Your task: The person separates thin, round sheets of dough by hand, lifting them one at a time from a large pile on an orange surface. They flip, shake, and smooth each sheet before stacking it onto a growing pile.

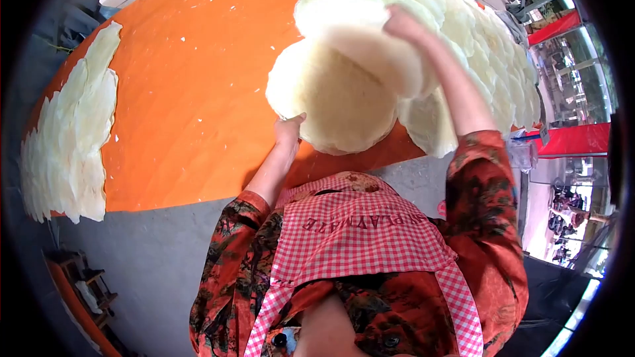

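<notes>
My left hand (289, 129) grips the near-left rim of a stack of thin, round, pale sheets (344, 116), like rice paper. Its thumb lies on top and the other fingers are mostly hidden. Farther up and to the right, my right hand (402, 24) is closed at the edge of a single round sheet (380, 59). That sheet is blurred by motion and slants above the stack, casting a shadow on it. Overlapping sheets (456, 33) cover the table's right side, just beyond my right hand.
An orange cover (178, 106) spreads over the large table, dotted with small pale flakes. More overlapping sheets (73, 132) lie along its left end. Grey floor (165, 258) shows at the near side. Red cloth (572, 140) and metal framing stand at the right.
</notes>
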A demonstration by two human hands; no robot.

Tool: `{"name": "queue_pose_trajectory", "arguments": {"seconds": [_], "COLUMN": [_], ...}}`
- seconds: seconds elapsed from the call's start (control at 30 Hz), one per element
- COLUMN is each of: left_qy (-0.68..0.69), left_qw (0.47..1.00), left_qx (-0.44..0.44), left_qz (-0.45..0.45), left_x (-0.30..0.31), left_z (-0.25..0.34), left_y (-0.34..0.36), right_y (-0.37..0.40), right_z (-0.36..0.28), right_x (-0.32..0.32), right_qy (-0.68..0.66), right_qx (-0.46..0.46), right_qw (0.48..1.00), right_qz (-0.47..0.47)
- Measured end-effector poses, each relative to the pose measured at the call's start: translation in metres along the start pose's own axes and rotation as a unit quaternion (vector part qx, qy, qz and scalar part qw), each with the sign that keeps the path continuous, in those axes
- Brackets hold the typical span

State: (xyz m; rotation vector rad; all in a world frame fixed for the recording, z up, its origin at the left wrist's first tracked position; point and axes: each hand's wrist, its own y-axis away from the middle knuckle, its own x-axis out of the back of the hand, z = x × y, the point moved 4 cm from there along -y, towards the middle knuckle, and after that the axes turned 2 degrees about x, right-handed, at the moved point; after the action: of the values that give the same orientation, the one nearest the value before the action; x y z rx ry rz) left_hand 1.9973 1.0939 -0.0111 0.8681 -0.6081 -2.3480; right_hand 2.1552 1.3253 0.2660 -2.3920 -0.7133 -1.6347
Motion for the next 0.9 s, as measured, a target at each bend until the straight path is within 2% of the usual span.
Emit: {"name": "queue_pose_trajectory", "arguments": {"seconds": [0.03,0.07,0.13,0.2,0.23,0.27,0.3,0.33,0.37,0.4,0.5,0.57,0.7,0.8,0.9], "left_qy": [-0.001,-0.008,-0.027,0.043,0.079,0.112,0.144,0.175,0.168,0.16,0.08,0.044,0.037,0.033,0.014], "left_qw": [1.0,1.0,0.999,0.995,0.989,0.986,0.982,0.977,0.977,0.978,0.985,0.986,0.989,0.993,0.996], "left_qx": [-0.002,0.007,0.029,0.076,0.099,0.104,0.109,0.113,0.112,0.113,0.09,0.08,0.071,0.072,0.06], "left_qz": [0.0,0.002,0.008,-0.051,-0.079,-0.071,-0.063,-0.055,-0.065,-0.075,-0.125,-0.137,-0.123,-0.085,-0.059], "left_x": [-0.003,-0.005,-0.001,0.019,0.024,0.02,0.009,0.004,0.006,0.01,0.016,0.018,0.007,0.0,0.002], "left_z": [0.002,0.004,0.008,-0.009,-0.015,-0.01,0.002,0.009,0.008,0.004,0.0,-0.002,0.005,0.012,0.008], "left_y": [0.001,0.002,0.005,-0.017,-0.025,-0.016,0.002,0.012,0.008,0.002,-0.009,-0.007,-0.003,0.003,0.002], "right_y": [-0.007,0.004,0.037,0.054,0.055,0.064,0.07,0.071,0.086,0.096,0.108,0.104,0.115,0.135,0.125], "right_z": [-0.005,-0.021,-0.05,-0.054,-0.039,-0.03,-0.018,0.014,-0.005,0.011,0.005,-0.003,-0.018,-0.03,-0.023], "right_x": [0.029,0.049,0.049,0.027,-0.005,-0.042,-0.092,-0.155,-0.176,-0.217,-0.247,-0.23,-0.231,-0.241,-0.248], "right_qy": [-0.023,-0.067,0.028,0.099,0.123,-0.007,0.16,0.095,0.143,0.007,0.053,0.04,0.019,0.08,0.052], "right_qx": [0.072,0.089,0.109,0.12,0.122,0.049,0.194,0.242,0.147,0.201,0.193,0.176,0.156,0.145,0.08], "right_qw": [0.997,0.993,0.993,0.986,0.984,0.998,0.964,0.958,0.979,0.97,0.979,0.984,0.987,0.982,0.995], "right_qz": [-0.008,-0.033,0.039,0.06,0.046,0.045,0.089,0.124,0.013,0.135,0.026,0.002,0.028,0.094,-0.004]}}
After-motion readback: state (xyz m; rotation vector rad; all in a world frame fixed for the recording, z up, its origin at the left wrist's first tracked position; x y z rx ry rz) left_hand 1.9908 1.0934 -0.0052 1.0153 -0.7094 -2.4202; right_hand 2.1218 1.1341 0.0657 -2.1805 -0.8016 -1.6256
